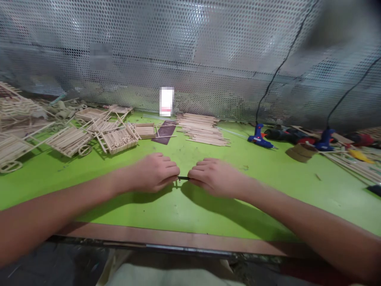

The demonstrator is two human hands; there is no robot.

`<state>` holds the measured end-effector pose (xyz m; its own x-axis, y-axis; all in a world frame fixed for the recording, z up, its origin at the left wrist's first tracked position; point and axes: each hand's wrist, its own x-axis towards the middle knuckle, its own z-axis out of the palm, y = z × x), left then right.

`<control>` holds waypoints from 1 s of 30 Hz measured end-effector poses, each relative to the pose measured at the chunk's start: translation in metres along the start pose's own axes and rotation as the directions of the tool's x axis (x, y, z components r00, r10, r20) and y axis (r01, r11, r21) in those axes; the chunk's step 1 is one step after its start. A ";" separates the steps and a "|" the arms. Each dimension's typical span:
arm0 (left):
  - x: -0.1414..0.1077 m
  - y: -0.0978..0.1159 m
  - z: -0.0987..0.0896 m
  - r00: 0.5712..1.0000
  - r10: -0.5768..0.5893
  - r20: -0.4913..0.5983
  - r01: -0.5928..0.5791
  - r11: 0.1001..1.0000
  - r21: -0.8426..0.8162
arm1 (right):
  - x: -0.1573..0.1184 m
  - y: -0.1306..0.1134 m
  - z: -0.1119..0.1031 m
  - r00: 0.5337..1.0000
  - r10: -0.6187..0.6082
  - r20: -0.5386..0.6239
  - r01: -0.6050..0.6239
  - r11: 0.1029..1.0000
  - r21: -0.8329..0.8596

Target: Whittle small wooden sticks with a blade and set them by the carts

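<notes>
Both hands meet over the middle of the green table, a small gap between them. My left hand (158, 172) is closed with fingers bent, gripping one end of a thin, dark, rod-like piece (183, 178). Its other end goes into my right hand (214, 176), which is closed the same way. Only the short middle stretch of the piece shows; my fingers hide the rest, so I cannot tell its exact kind. A small light bit sits by my left fingertips. Behind the hands lies a stack of thin wooden sticks (202, 129).
Small wooden cart-like frames (119, 139) crowd the left, near a dark sheet (165, 132). Blue glue guns (259, 137) with hanging cords, a tape roll (301, 152) and more sticks are on the right. A perforated metal screen (190, 51) rises behind the green table (166, 216).
</notes>
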<state>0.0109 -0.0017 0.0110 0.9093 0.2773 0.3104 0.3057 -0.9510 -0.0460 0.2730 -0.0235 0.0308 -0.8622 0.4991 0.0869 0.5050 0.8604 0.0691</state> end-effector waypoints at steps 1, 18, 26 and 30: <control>-0.001 0.000 0.004 1.000 -0.011 -0.003 0.011 0.999 -0.041 | -0.003 -0.001 0.003 1.000 0.021 0.021 -0.021 1.000 0.007; -0.007 -0.001 0.019 0.984 -0.086 0.156 0.142 0.907 -0.396 | -0.007 -0.004 0.010 0.991 0.096 0.092 -0.100 0.994 0.040; -0.008 -0.001 0.018 0.971 -0.110 0.213 0.190 0.895 -0.404 | -0.004 -0.005 0.009 0.988 0.102 0.117 -0.106 0.994 0.034; -0.008 -0.001 0.018 0.971 -0.106 0.212 0.187 0.894 -0.407 | -0.004 -0.005 0.009 0.986 0.106 0.128 -0.111 0.993 0.032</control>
<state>0.0085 -0.0001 -0.0085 0.9108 0.3993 0.1051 0.3279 -0.8543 0.4034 0.2739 -0.0291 0.0214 -0.8018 0.5966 -0.0347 0.5960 0.8025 0.0269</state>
